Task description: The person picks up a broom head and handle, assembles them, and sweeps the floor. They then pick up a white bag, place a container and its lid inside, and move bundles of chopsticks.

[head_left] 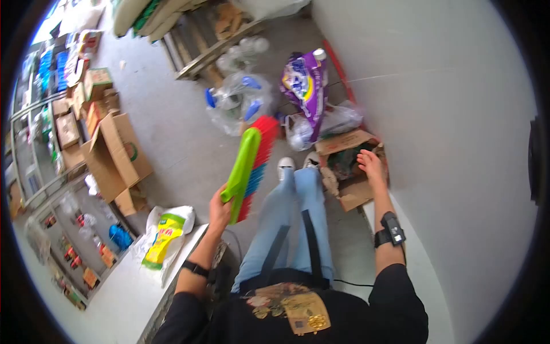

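Note:
My left hand (220, 211) is closed round the handle end of a green brush (243, 162) with red and blue bristles, held up in front of my legs. On the other side, my right hand (372, 164) hangs over an open cardboard box (356, 192) beside the wall, its fingers apart and nothing seen in them. Dark and green contents lie inside that box, too unclear to name. Just beyond it stands a purple bag (309, 94) with clear plastic bags around its base.
A yellow-green package (163, 241) lies on a white surface (114, 298) at the left. Behind it are an open carton (123, 152) and shelves. Farther ahead are a clear bag with blue items (243, 94) and a wooden pallet (212, 51). A grey wall (458, 143) bounds the right.

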`<state>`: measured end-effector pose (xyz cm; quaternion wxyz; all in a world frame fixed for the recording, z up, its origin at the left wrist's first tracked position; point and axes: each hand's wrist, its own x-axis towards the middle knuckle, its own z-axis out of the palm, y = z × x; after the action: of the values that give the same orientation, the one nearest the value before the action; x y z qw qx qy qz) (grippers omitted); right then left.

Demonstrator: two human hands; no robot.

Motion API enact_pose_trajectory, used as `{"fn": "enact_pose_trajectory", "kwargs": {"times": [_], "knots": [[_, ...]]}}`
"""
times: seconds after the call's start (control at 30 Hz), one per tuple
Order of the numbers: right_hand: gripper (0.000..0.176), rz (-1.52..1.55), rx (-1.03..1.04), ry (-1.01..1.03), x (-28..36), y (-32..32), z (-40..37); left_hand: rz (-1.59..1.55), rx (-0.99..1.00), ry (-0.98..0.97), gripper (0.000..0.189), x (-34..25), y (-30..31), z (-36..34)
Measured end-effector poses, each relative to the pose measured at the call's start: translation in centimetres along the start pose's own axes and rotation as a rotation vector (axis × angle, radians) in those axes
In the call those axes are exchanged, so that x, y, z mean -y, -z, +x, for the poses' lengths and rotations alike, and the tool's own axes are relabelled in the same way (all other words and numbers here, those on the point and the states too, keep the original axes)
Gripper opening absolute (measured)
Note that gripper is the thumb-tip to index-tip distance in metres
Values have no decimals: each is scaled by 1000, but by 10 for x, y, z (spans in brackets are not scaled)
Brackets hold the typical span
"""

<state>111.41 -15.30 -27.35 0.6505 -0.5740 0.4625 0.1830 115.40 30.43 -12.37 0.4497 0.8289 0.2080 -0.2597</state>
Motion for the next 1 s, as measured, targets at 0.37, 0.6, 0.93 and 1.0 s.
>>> {"fn": "enact_pose_trajectory", "kwargs": {"times": [0.37, 0.6, 0.93, 1.0], "knots": [[38, -514, -412, 280, -77, -4, 272, 337, -161, 116, 37, 137, 39, 46], [40, -718, -276, 169, -140, -27, 383, 239, -169, 286, 33, 192, 42, 70], [42, -815, -377, 171, -134, -27, 410, 129, -144, 377, 32, 209, 31, 99], [45, -756, -394, 110, -144, -26, 420, 129, -143, 389, 31, 216, 30, 104]]}}
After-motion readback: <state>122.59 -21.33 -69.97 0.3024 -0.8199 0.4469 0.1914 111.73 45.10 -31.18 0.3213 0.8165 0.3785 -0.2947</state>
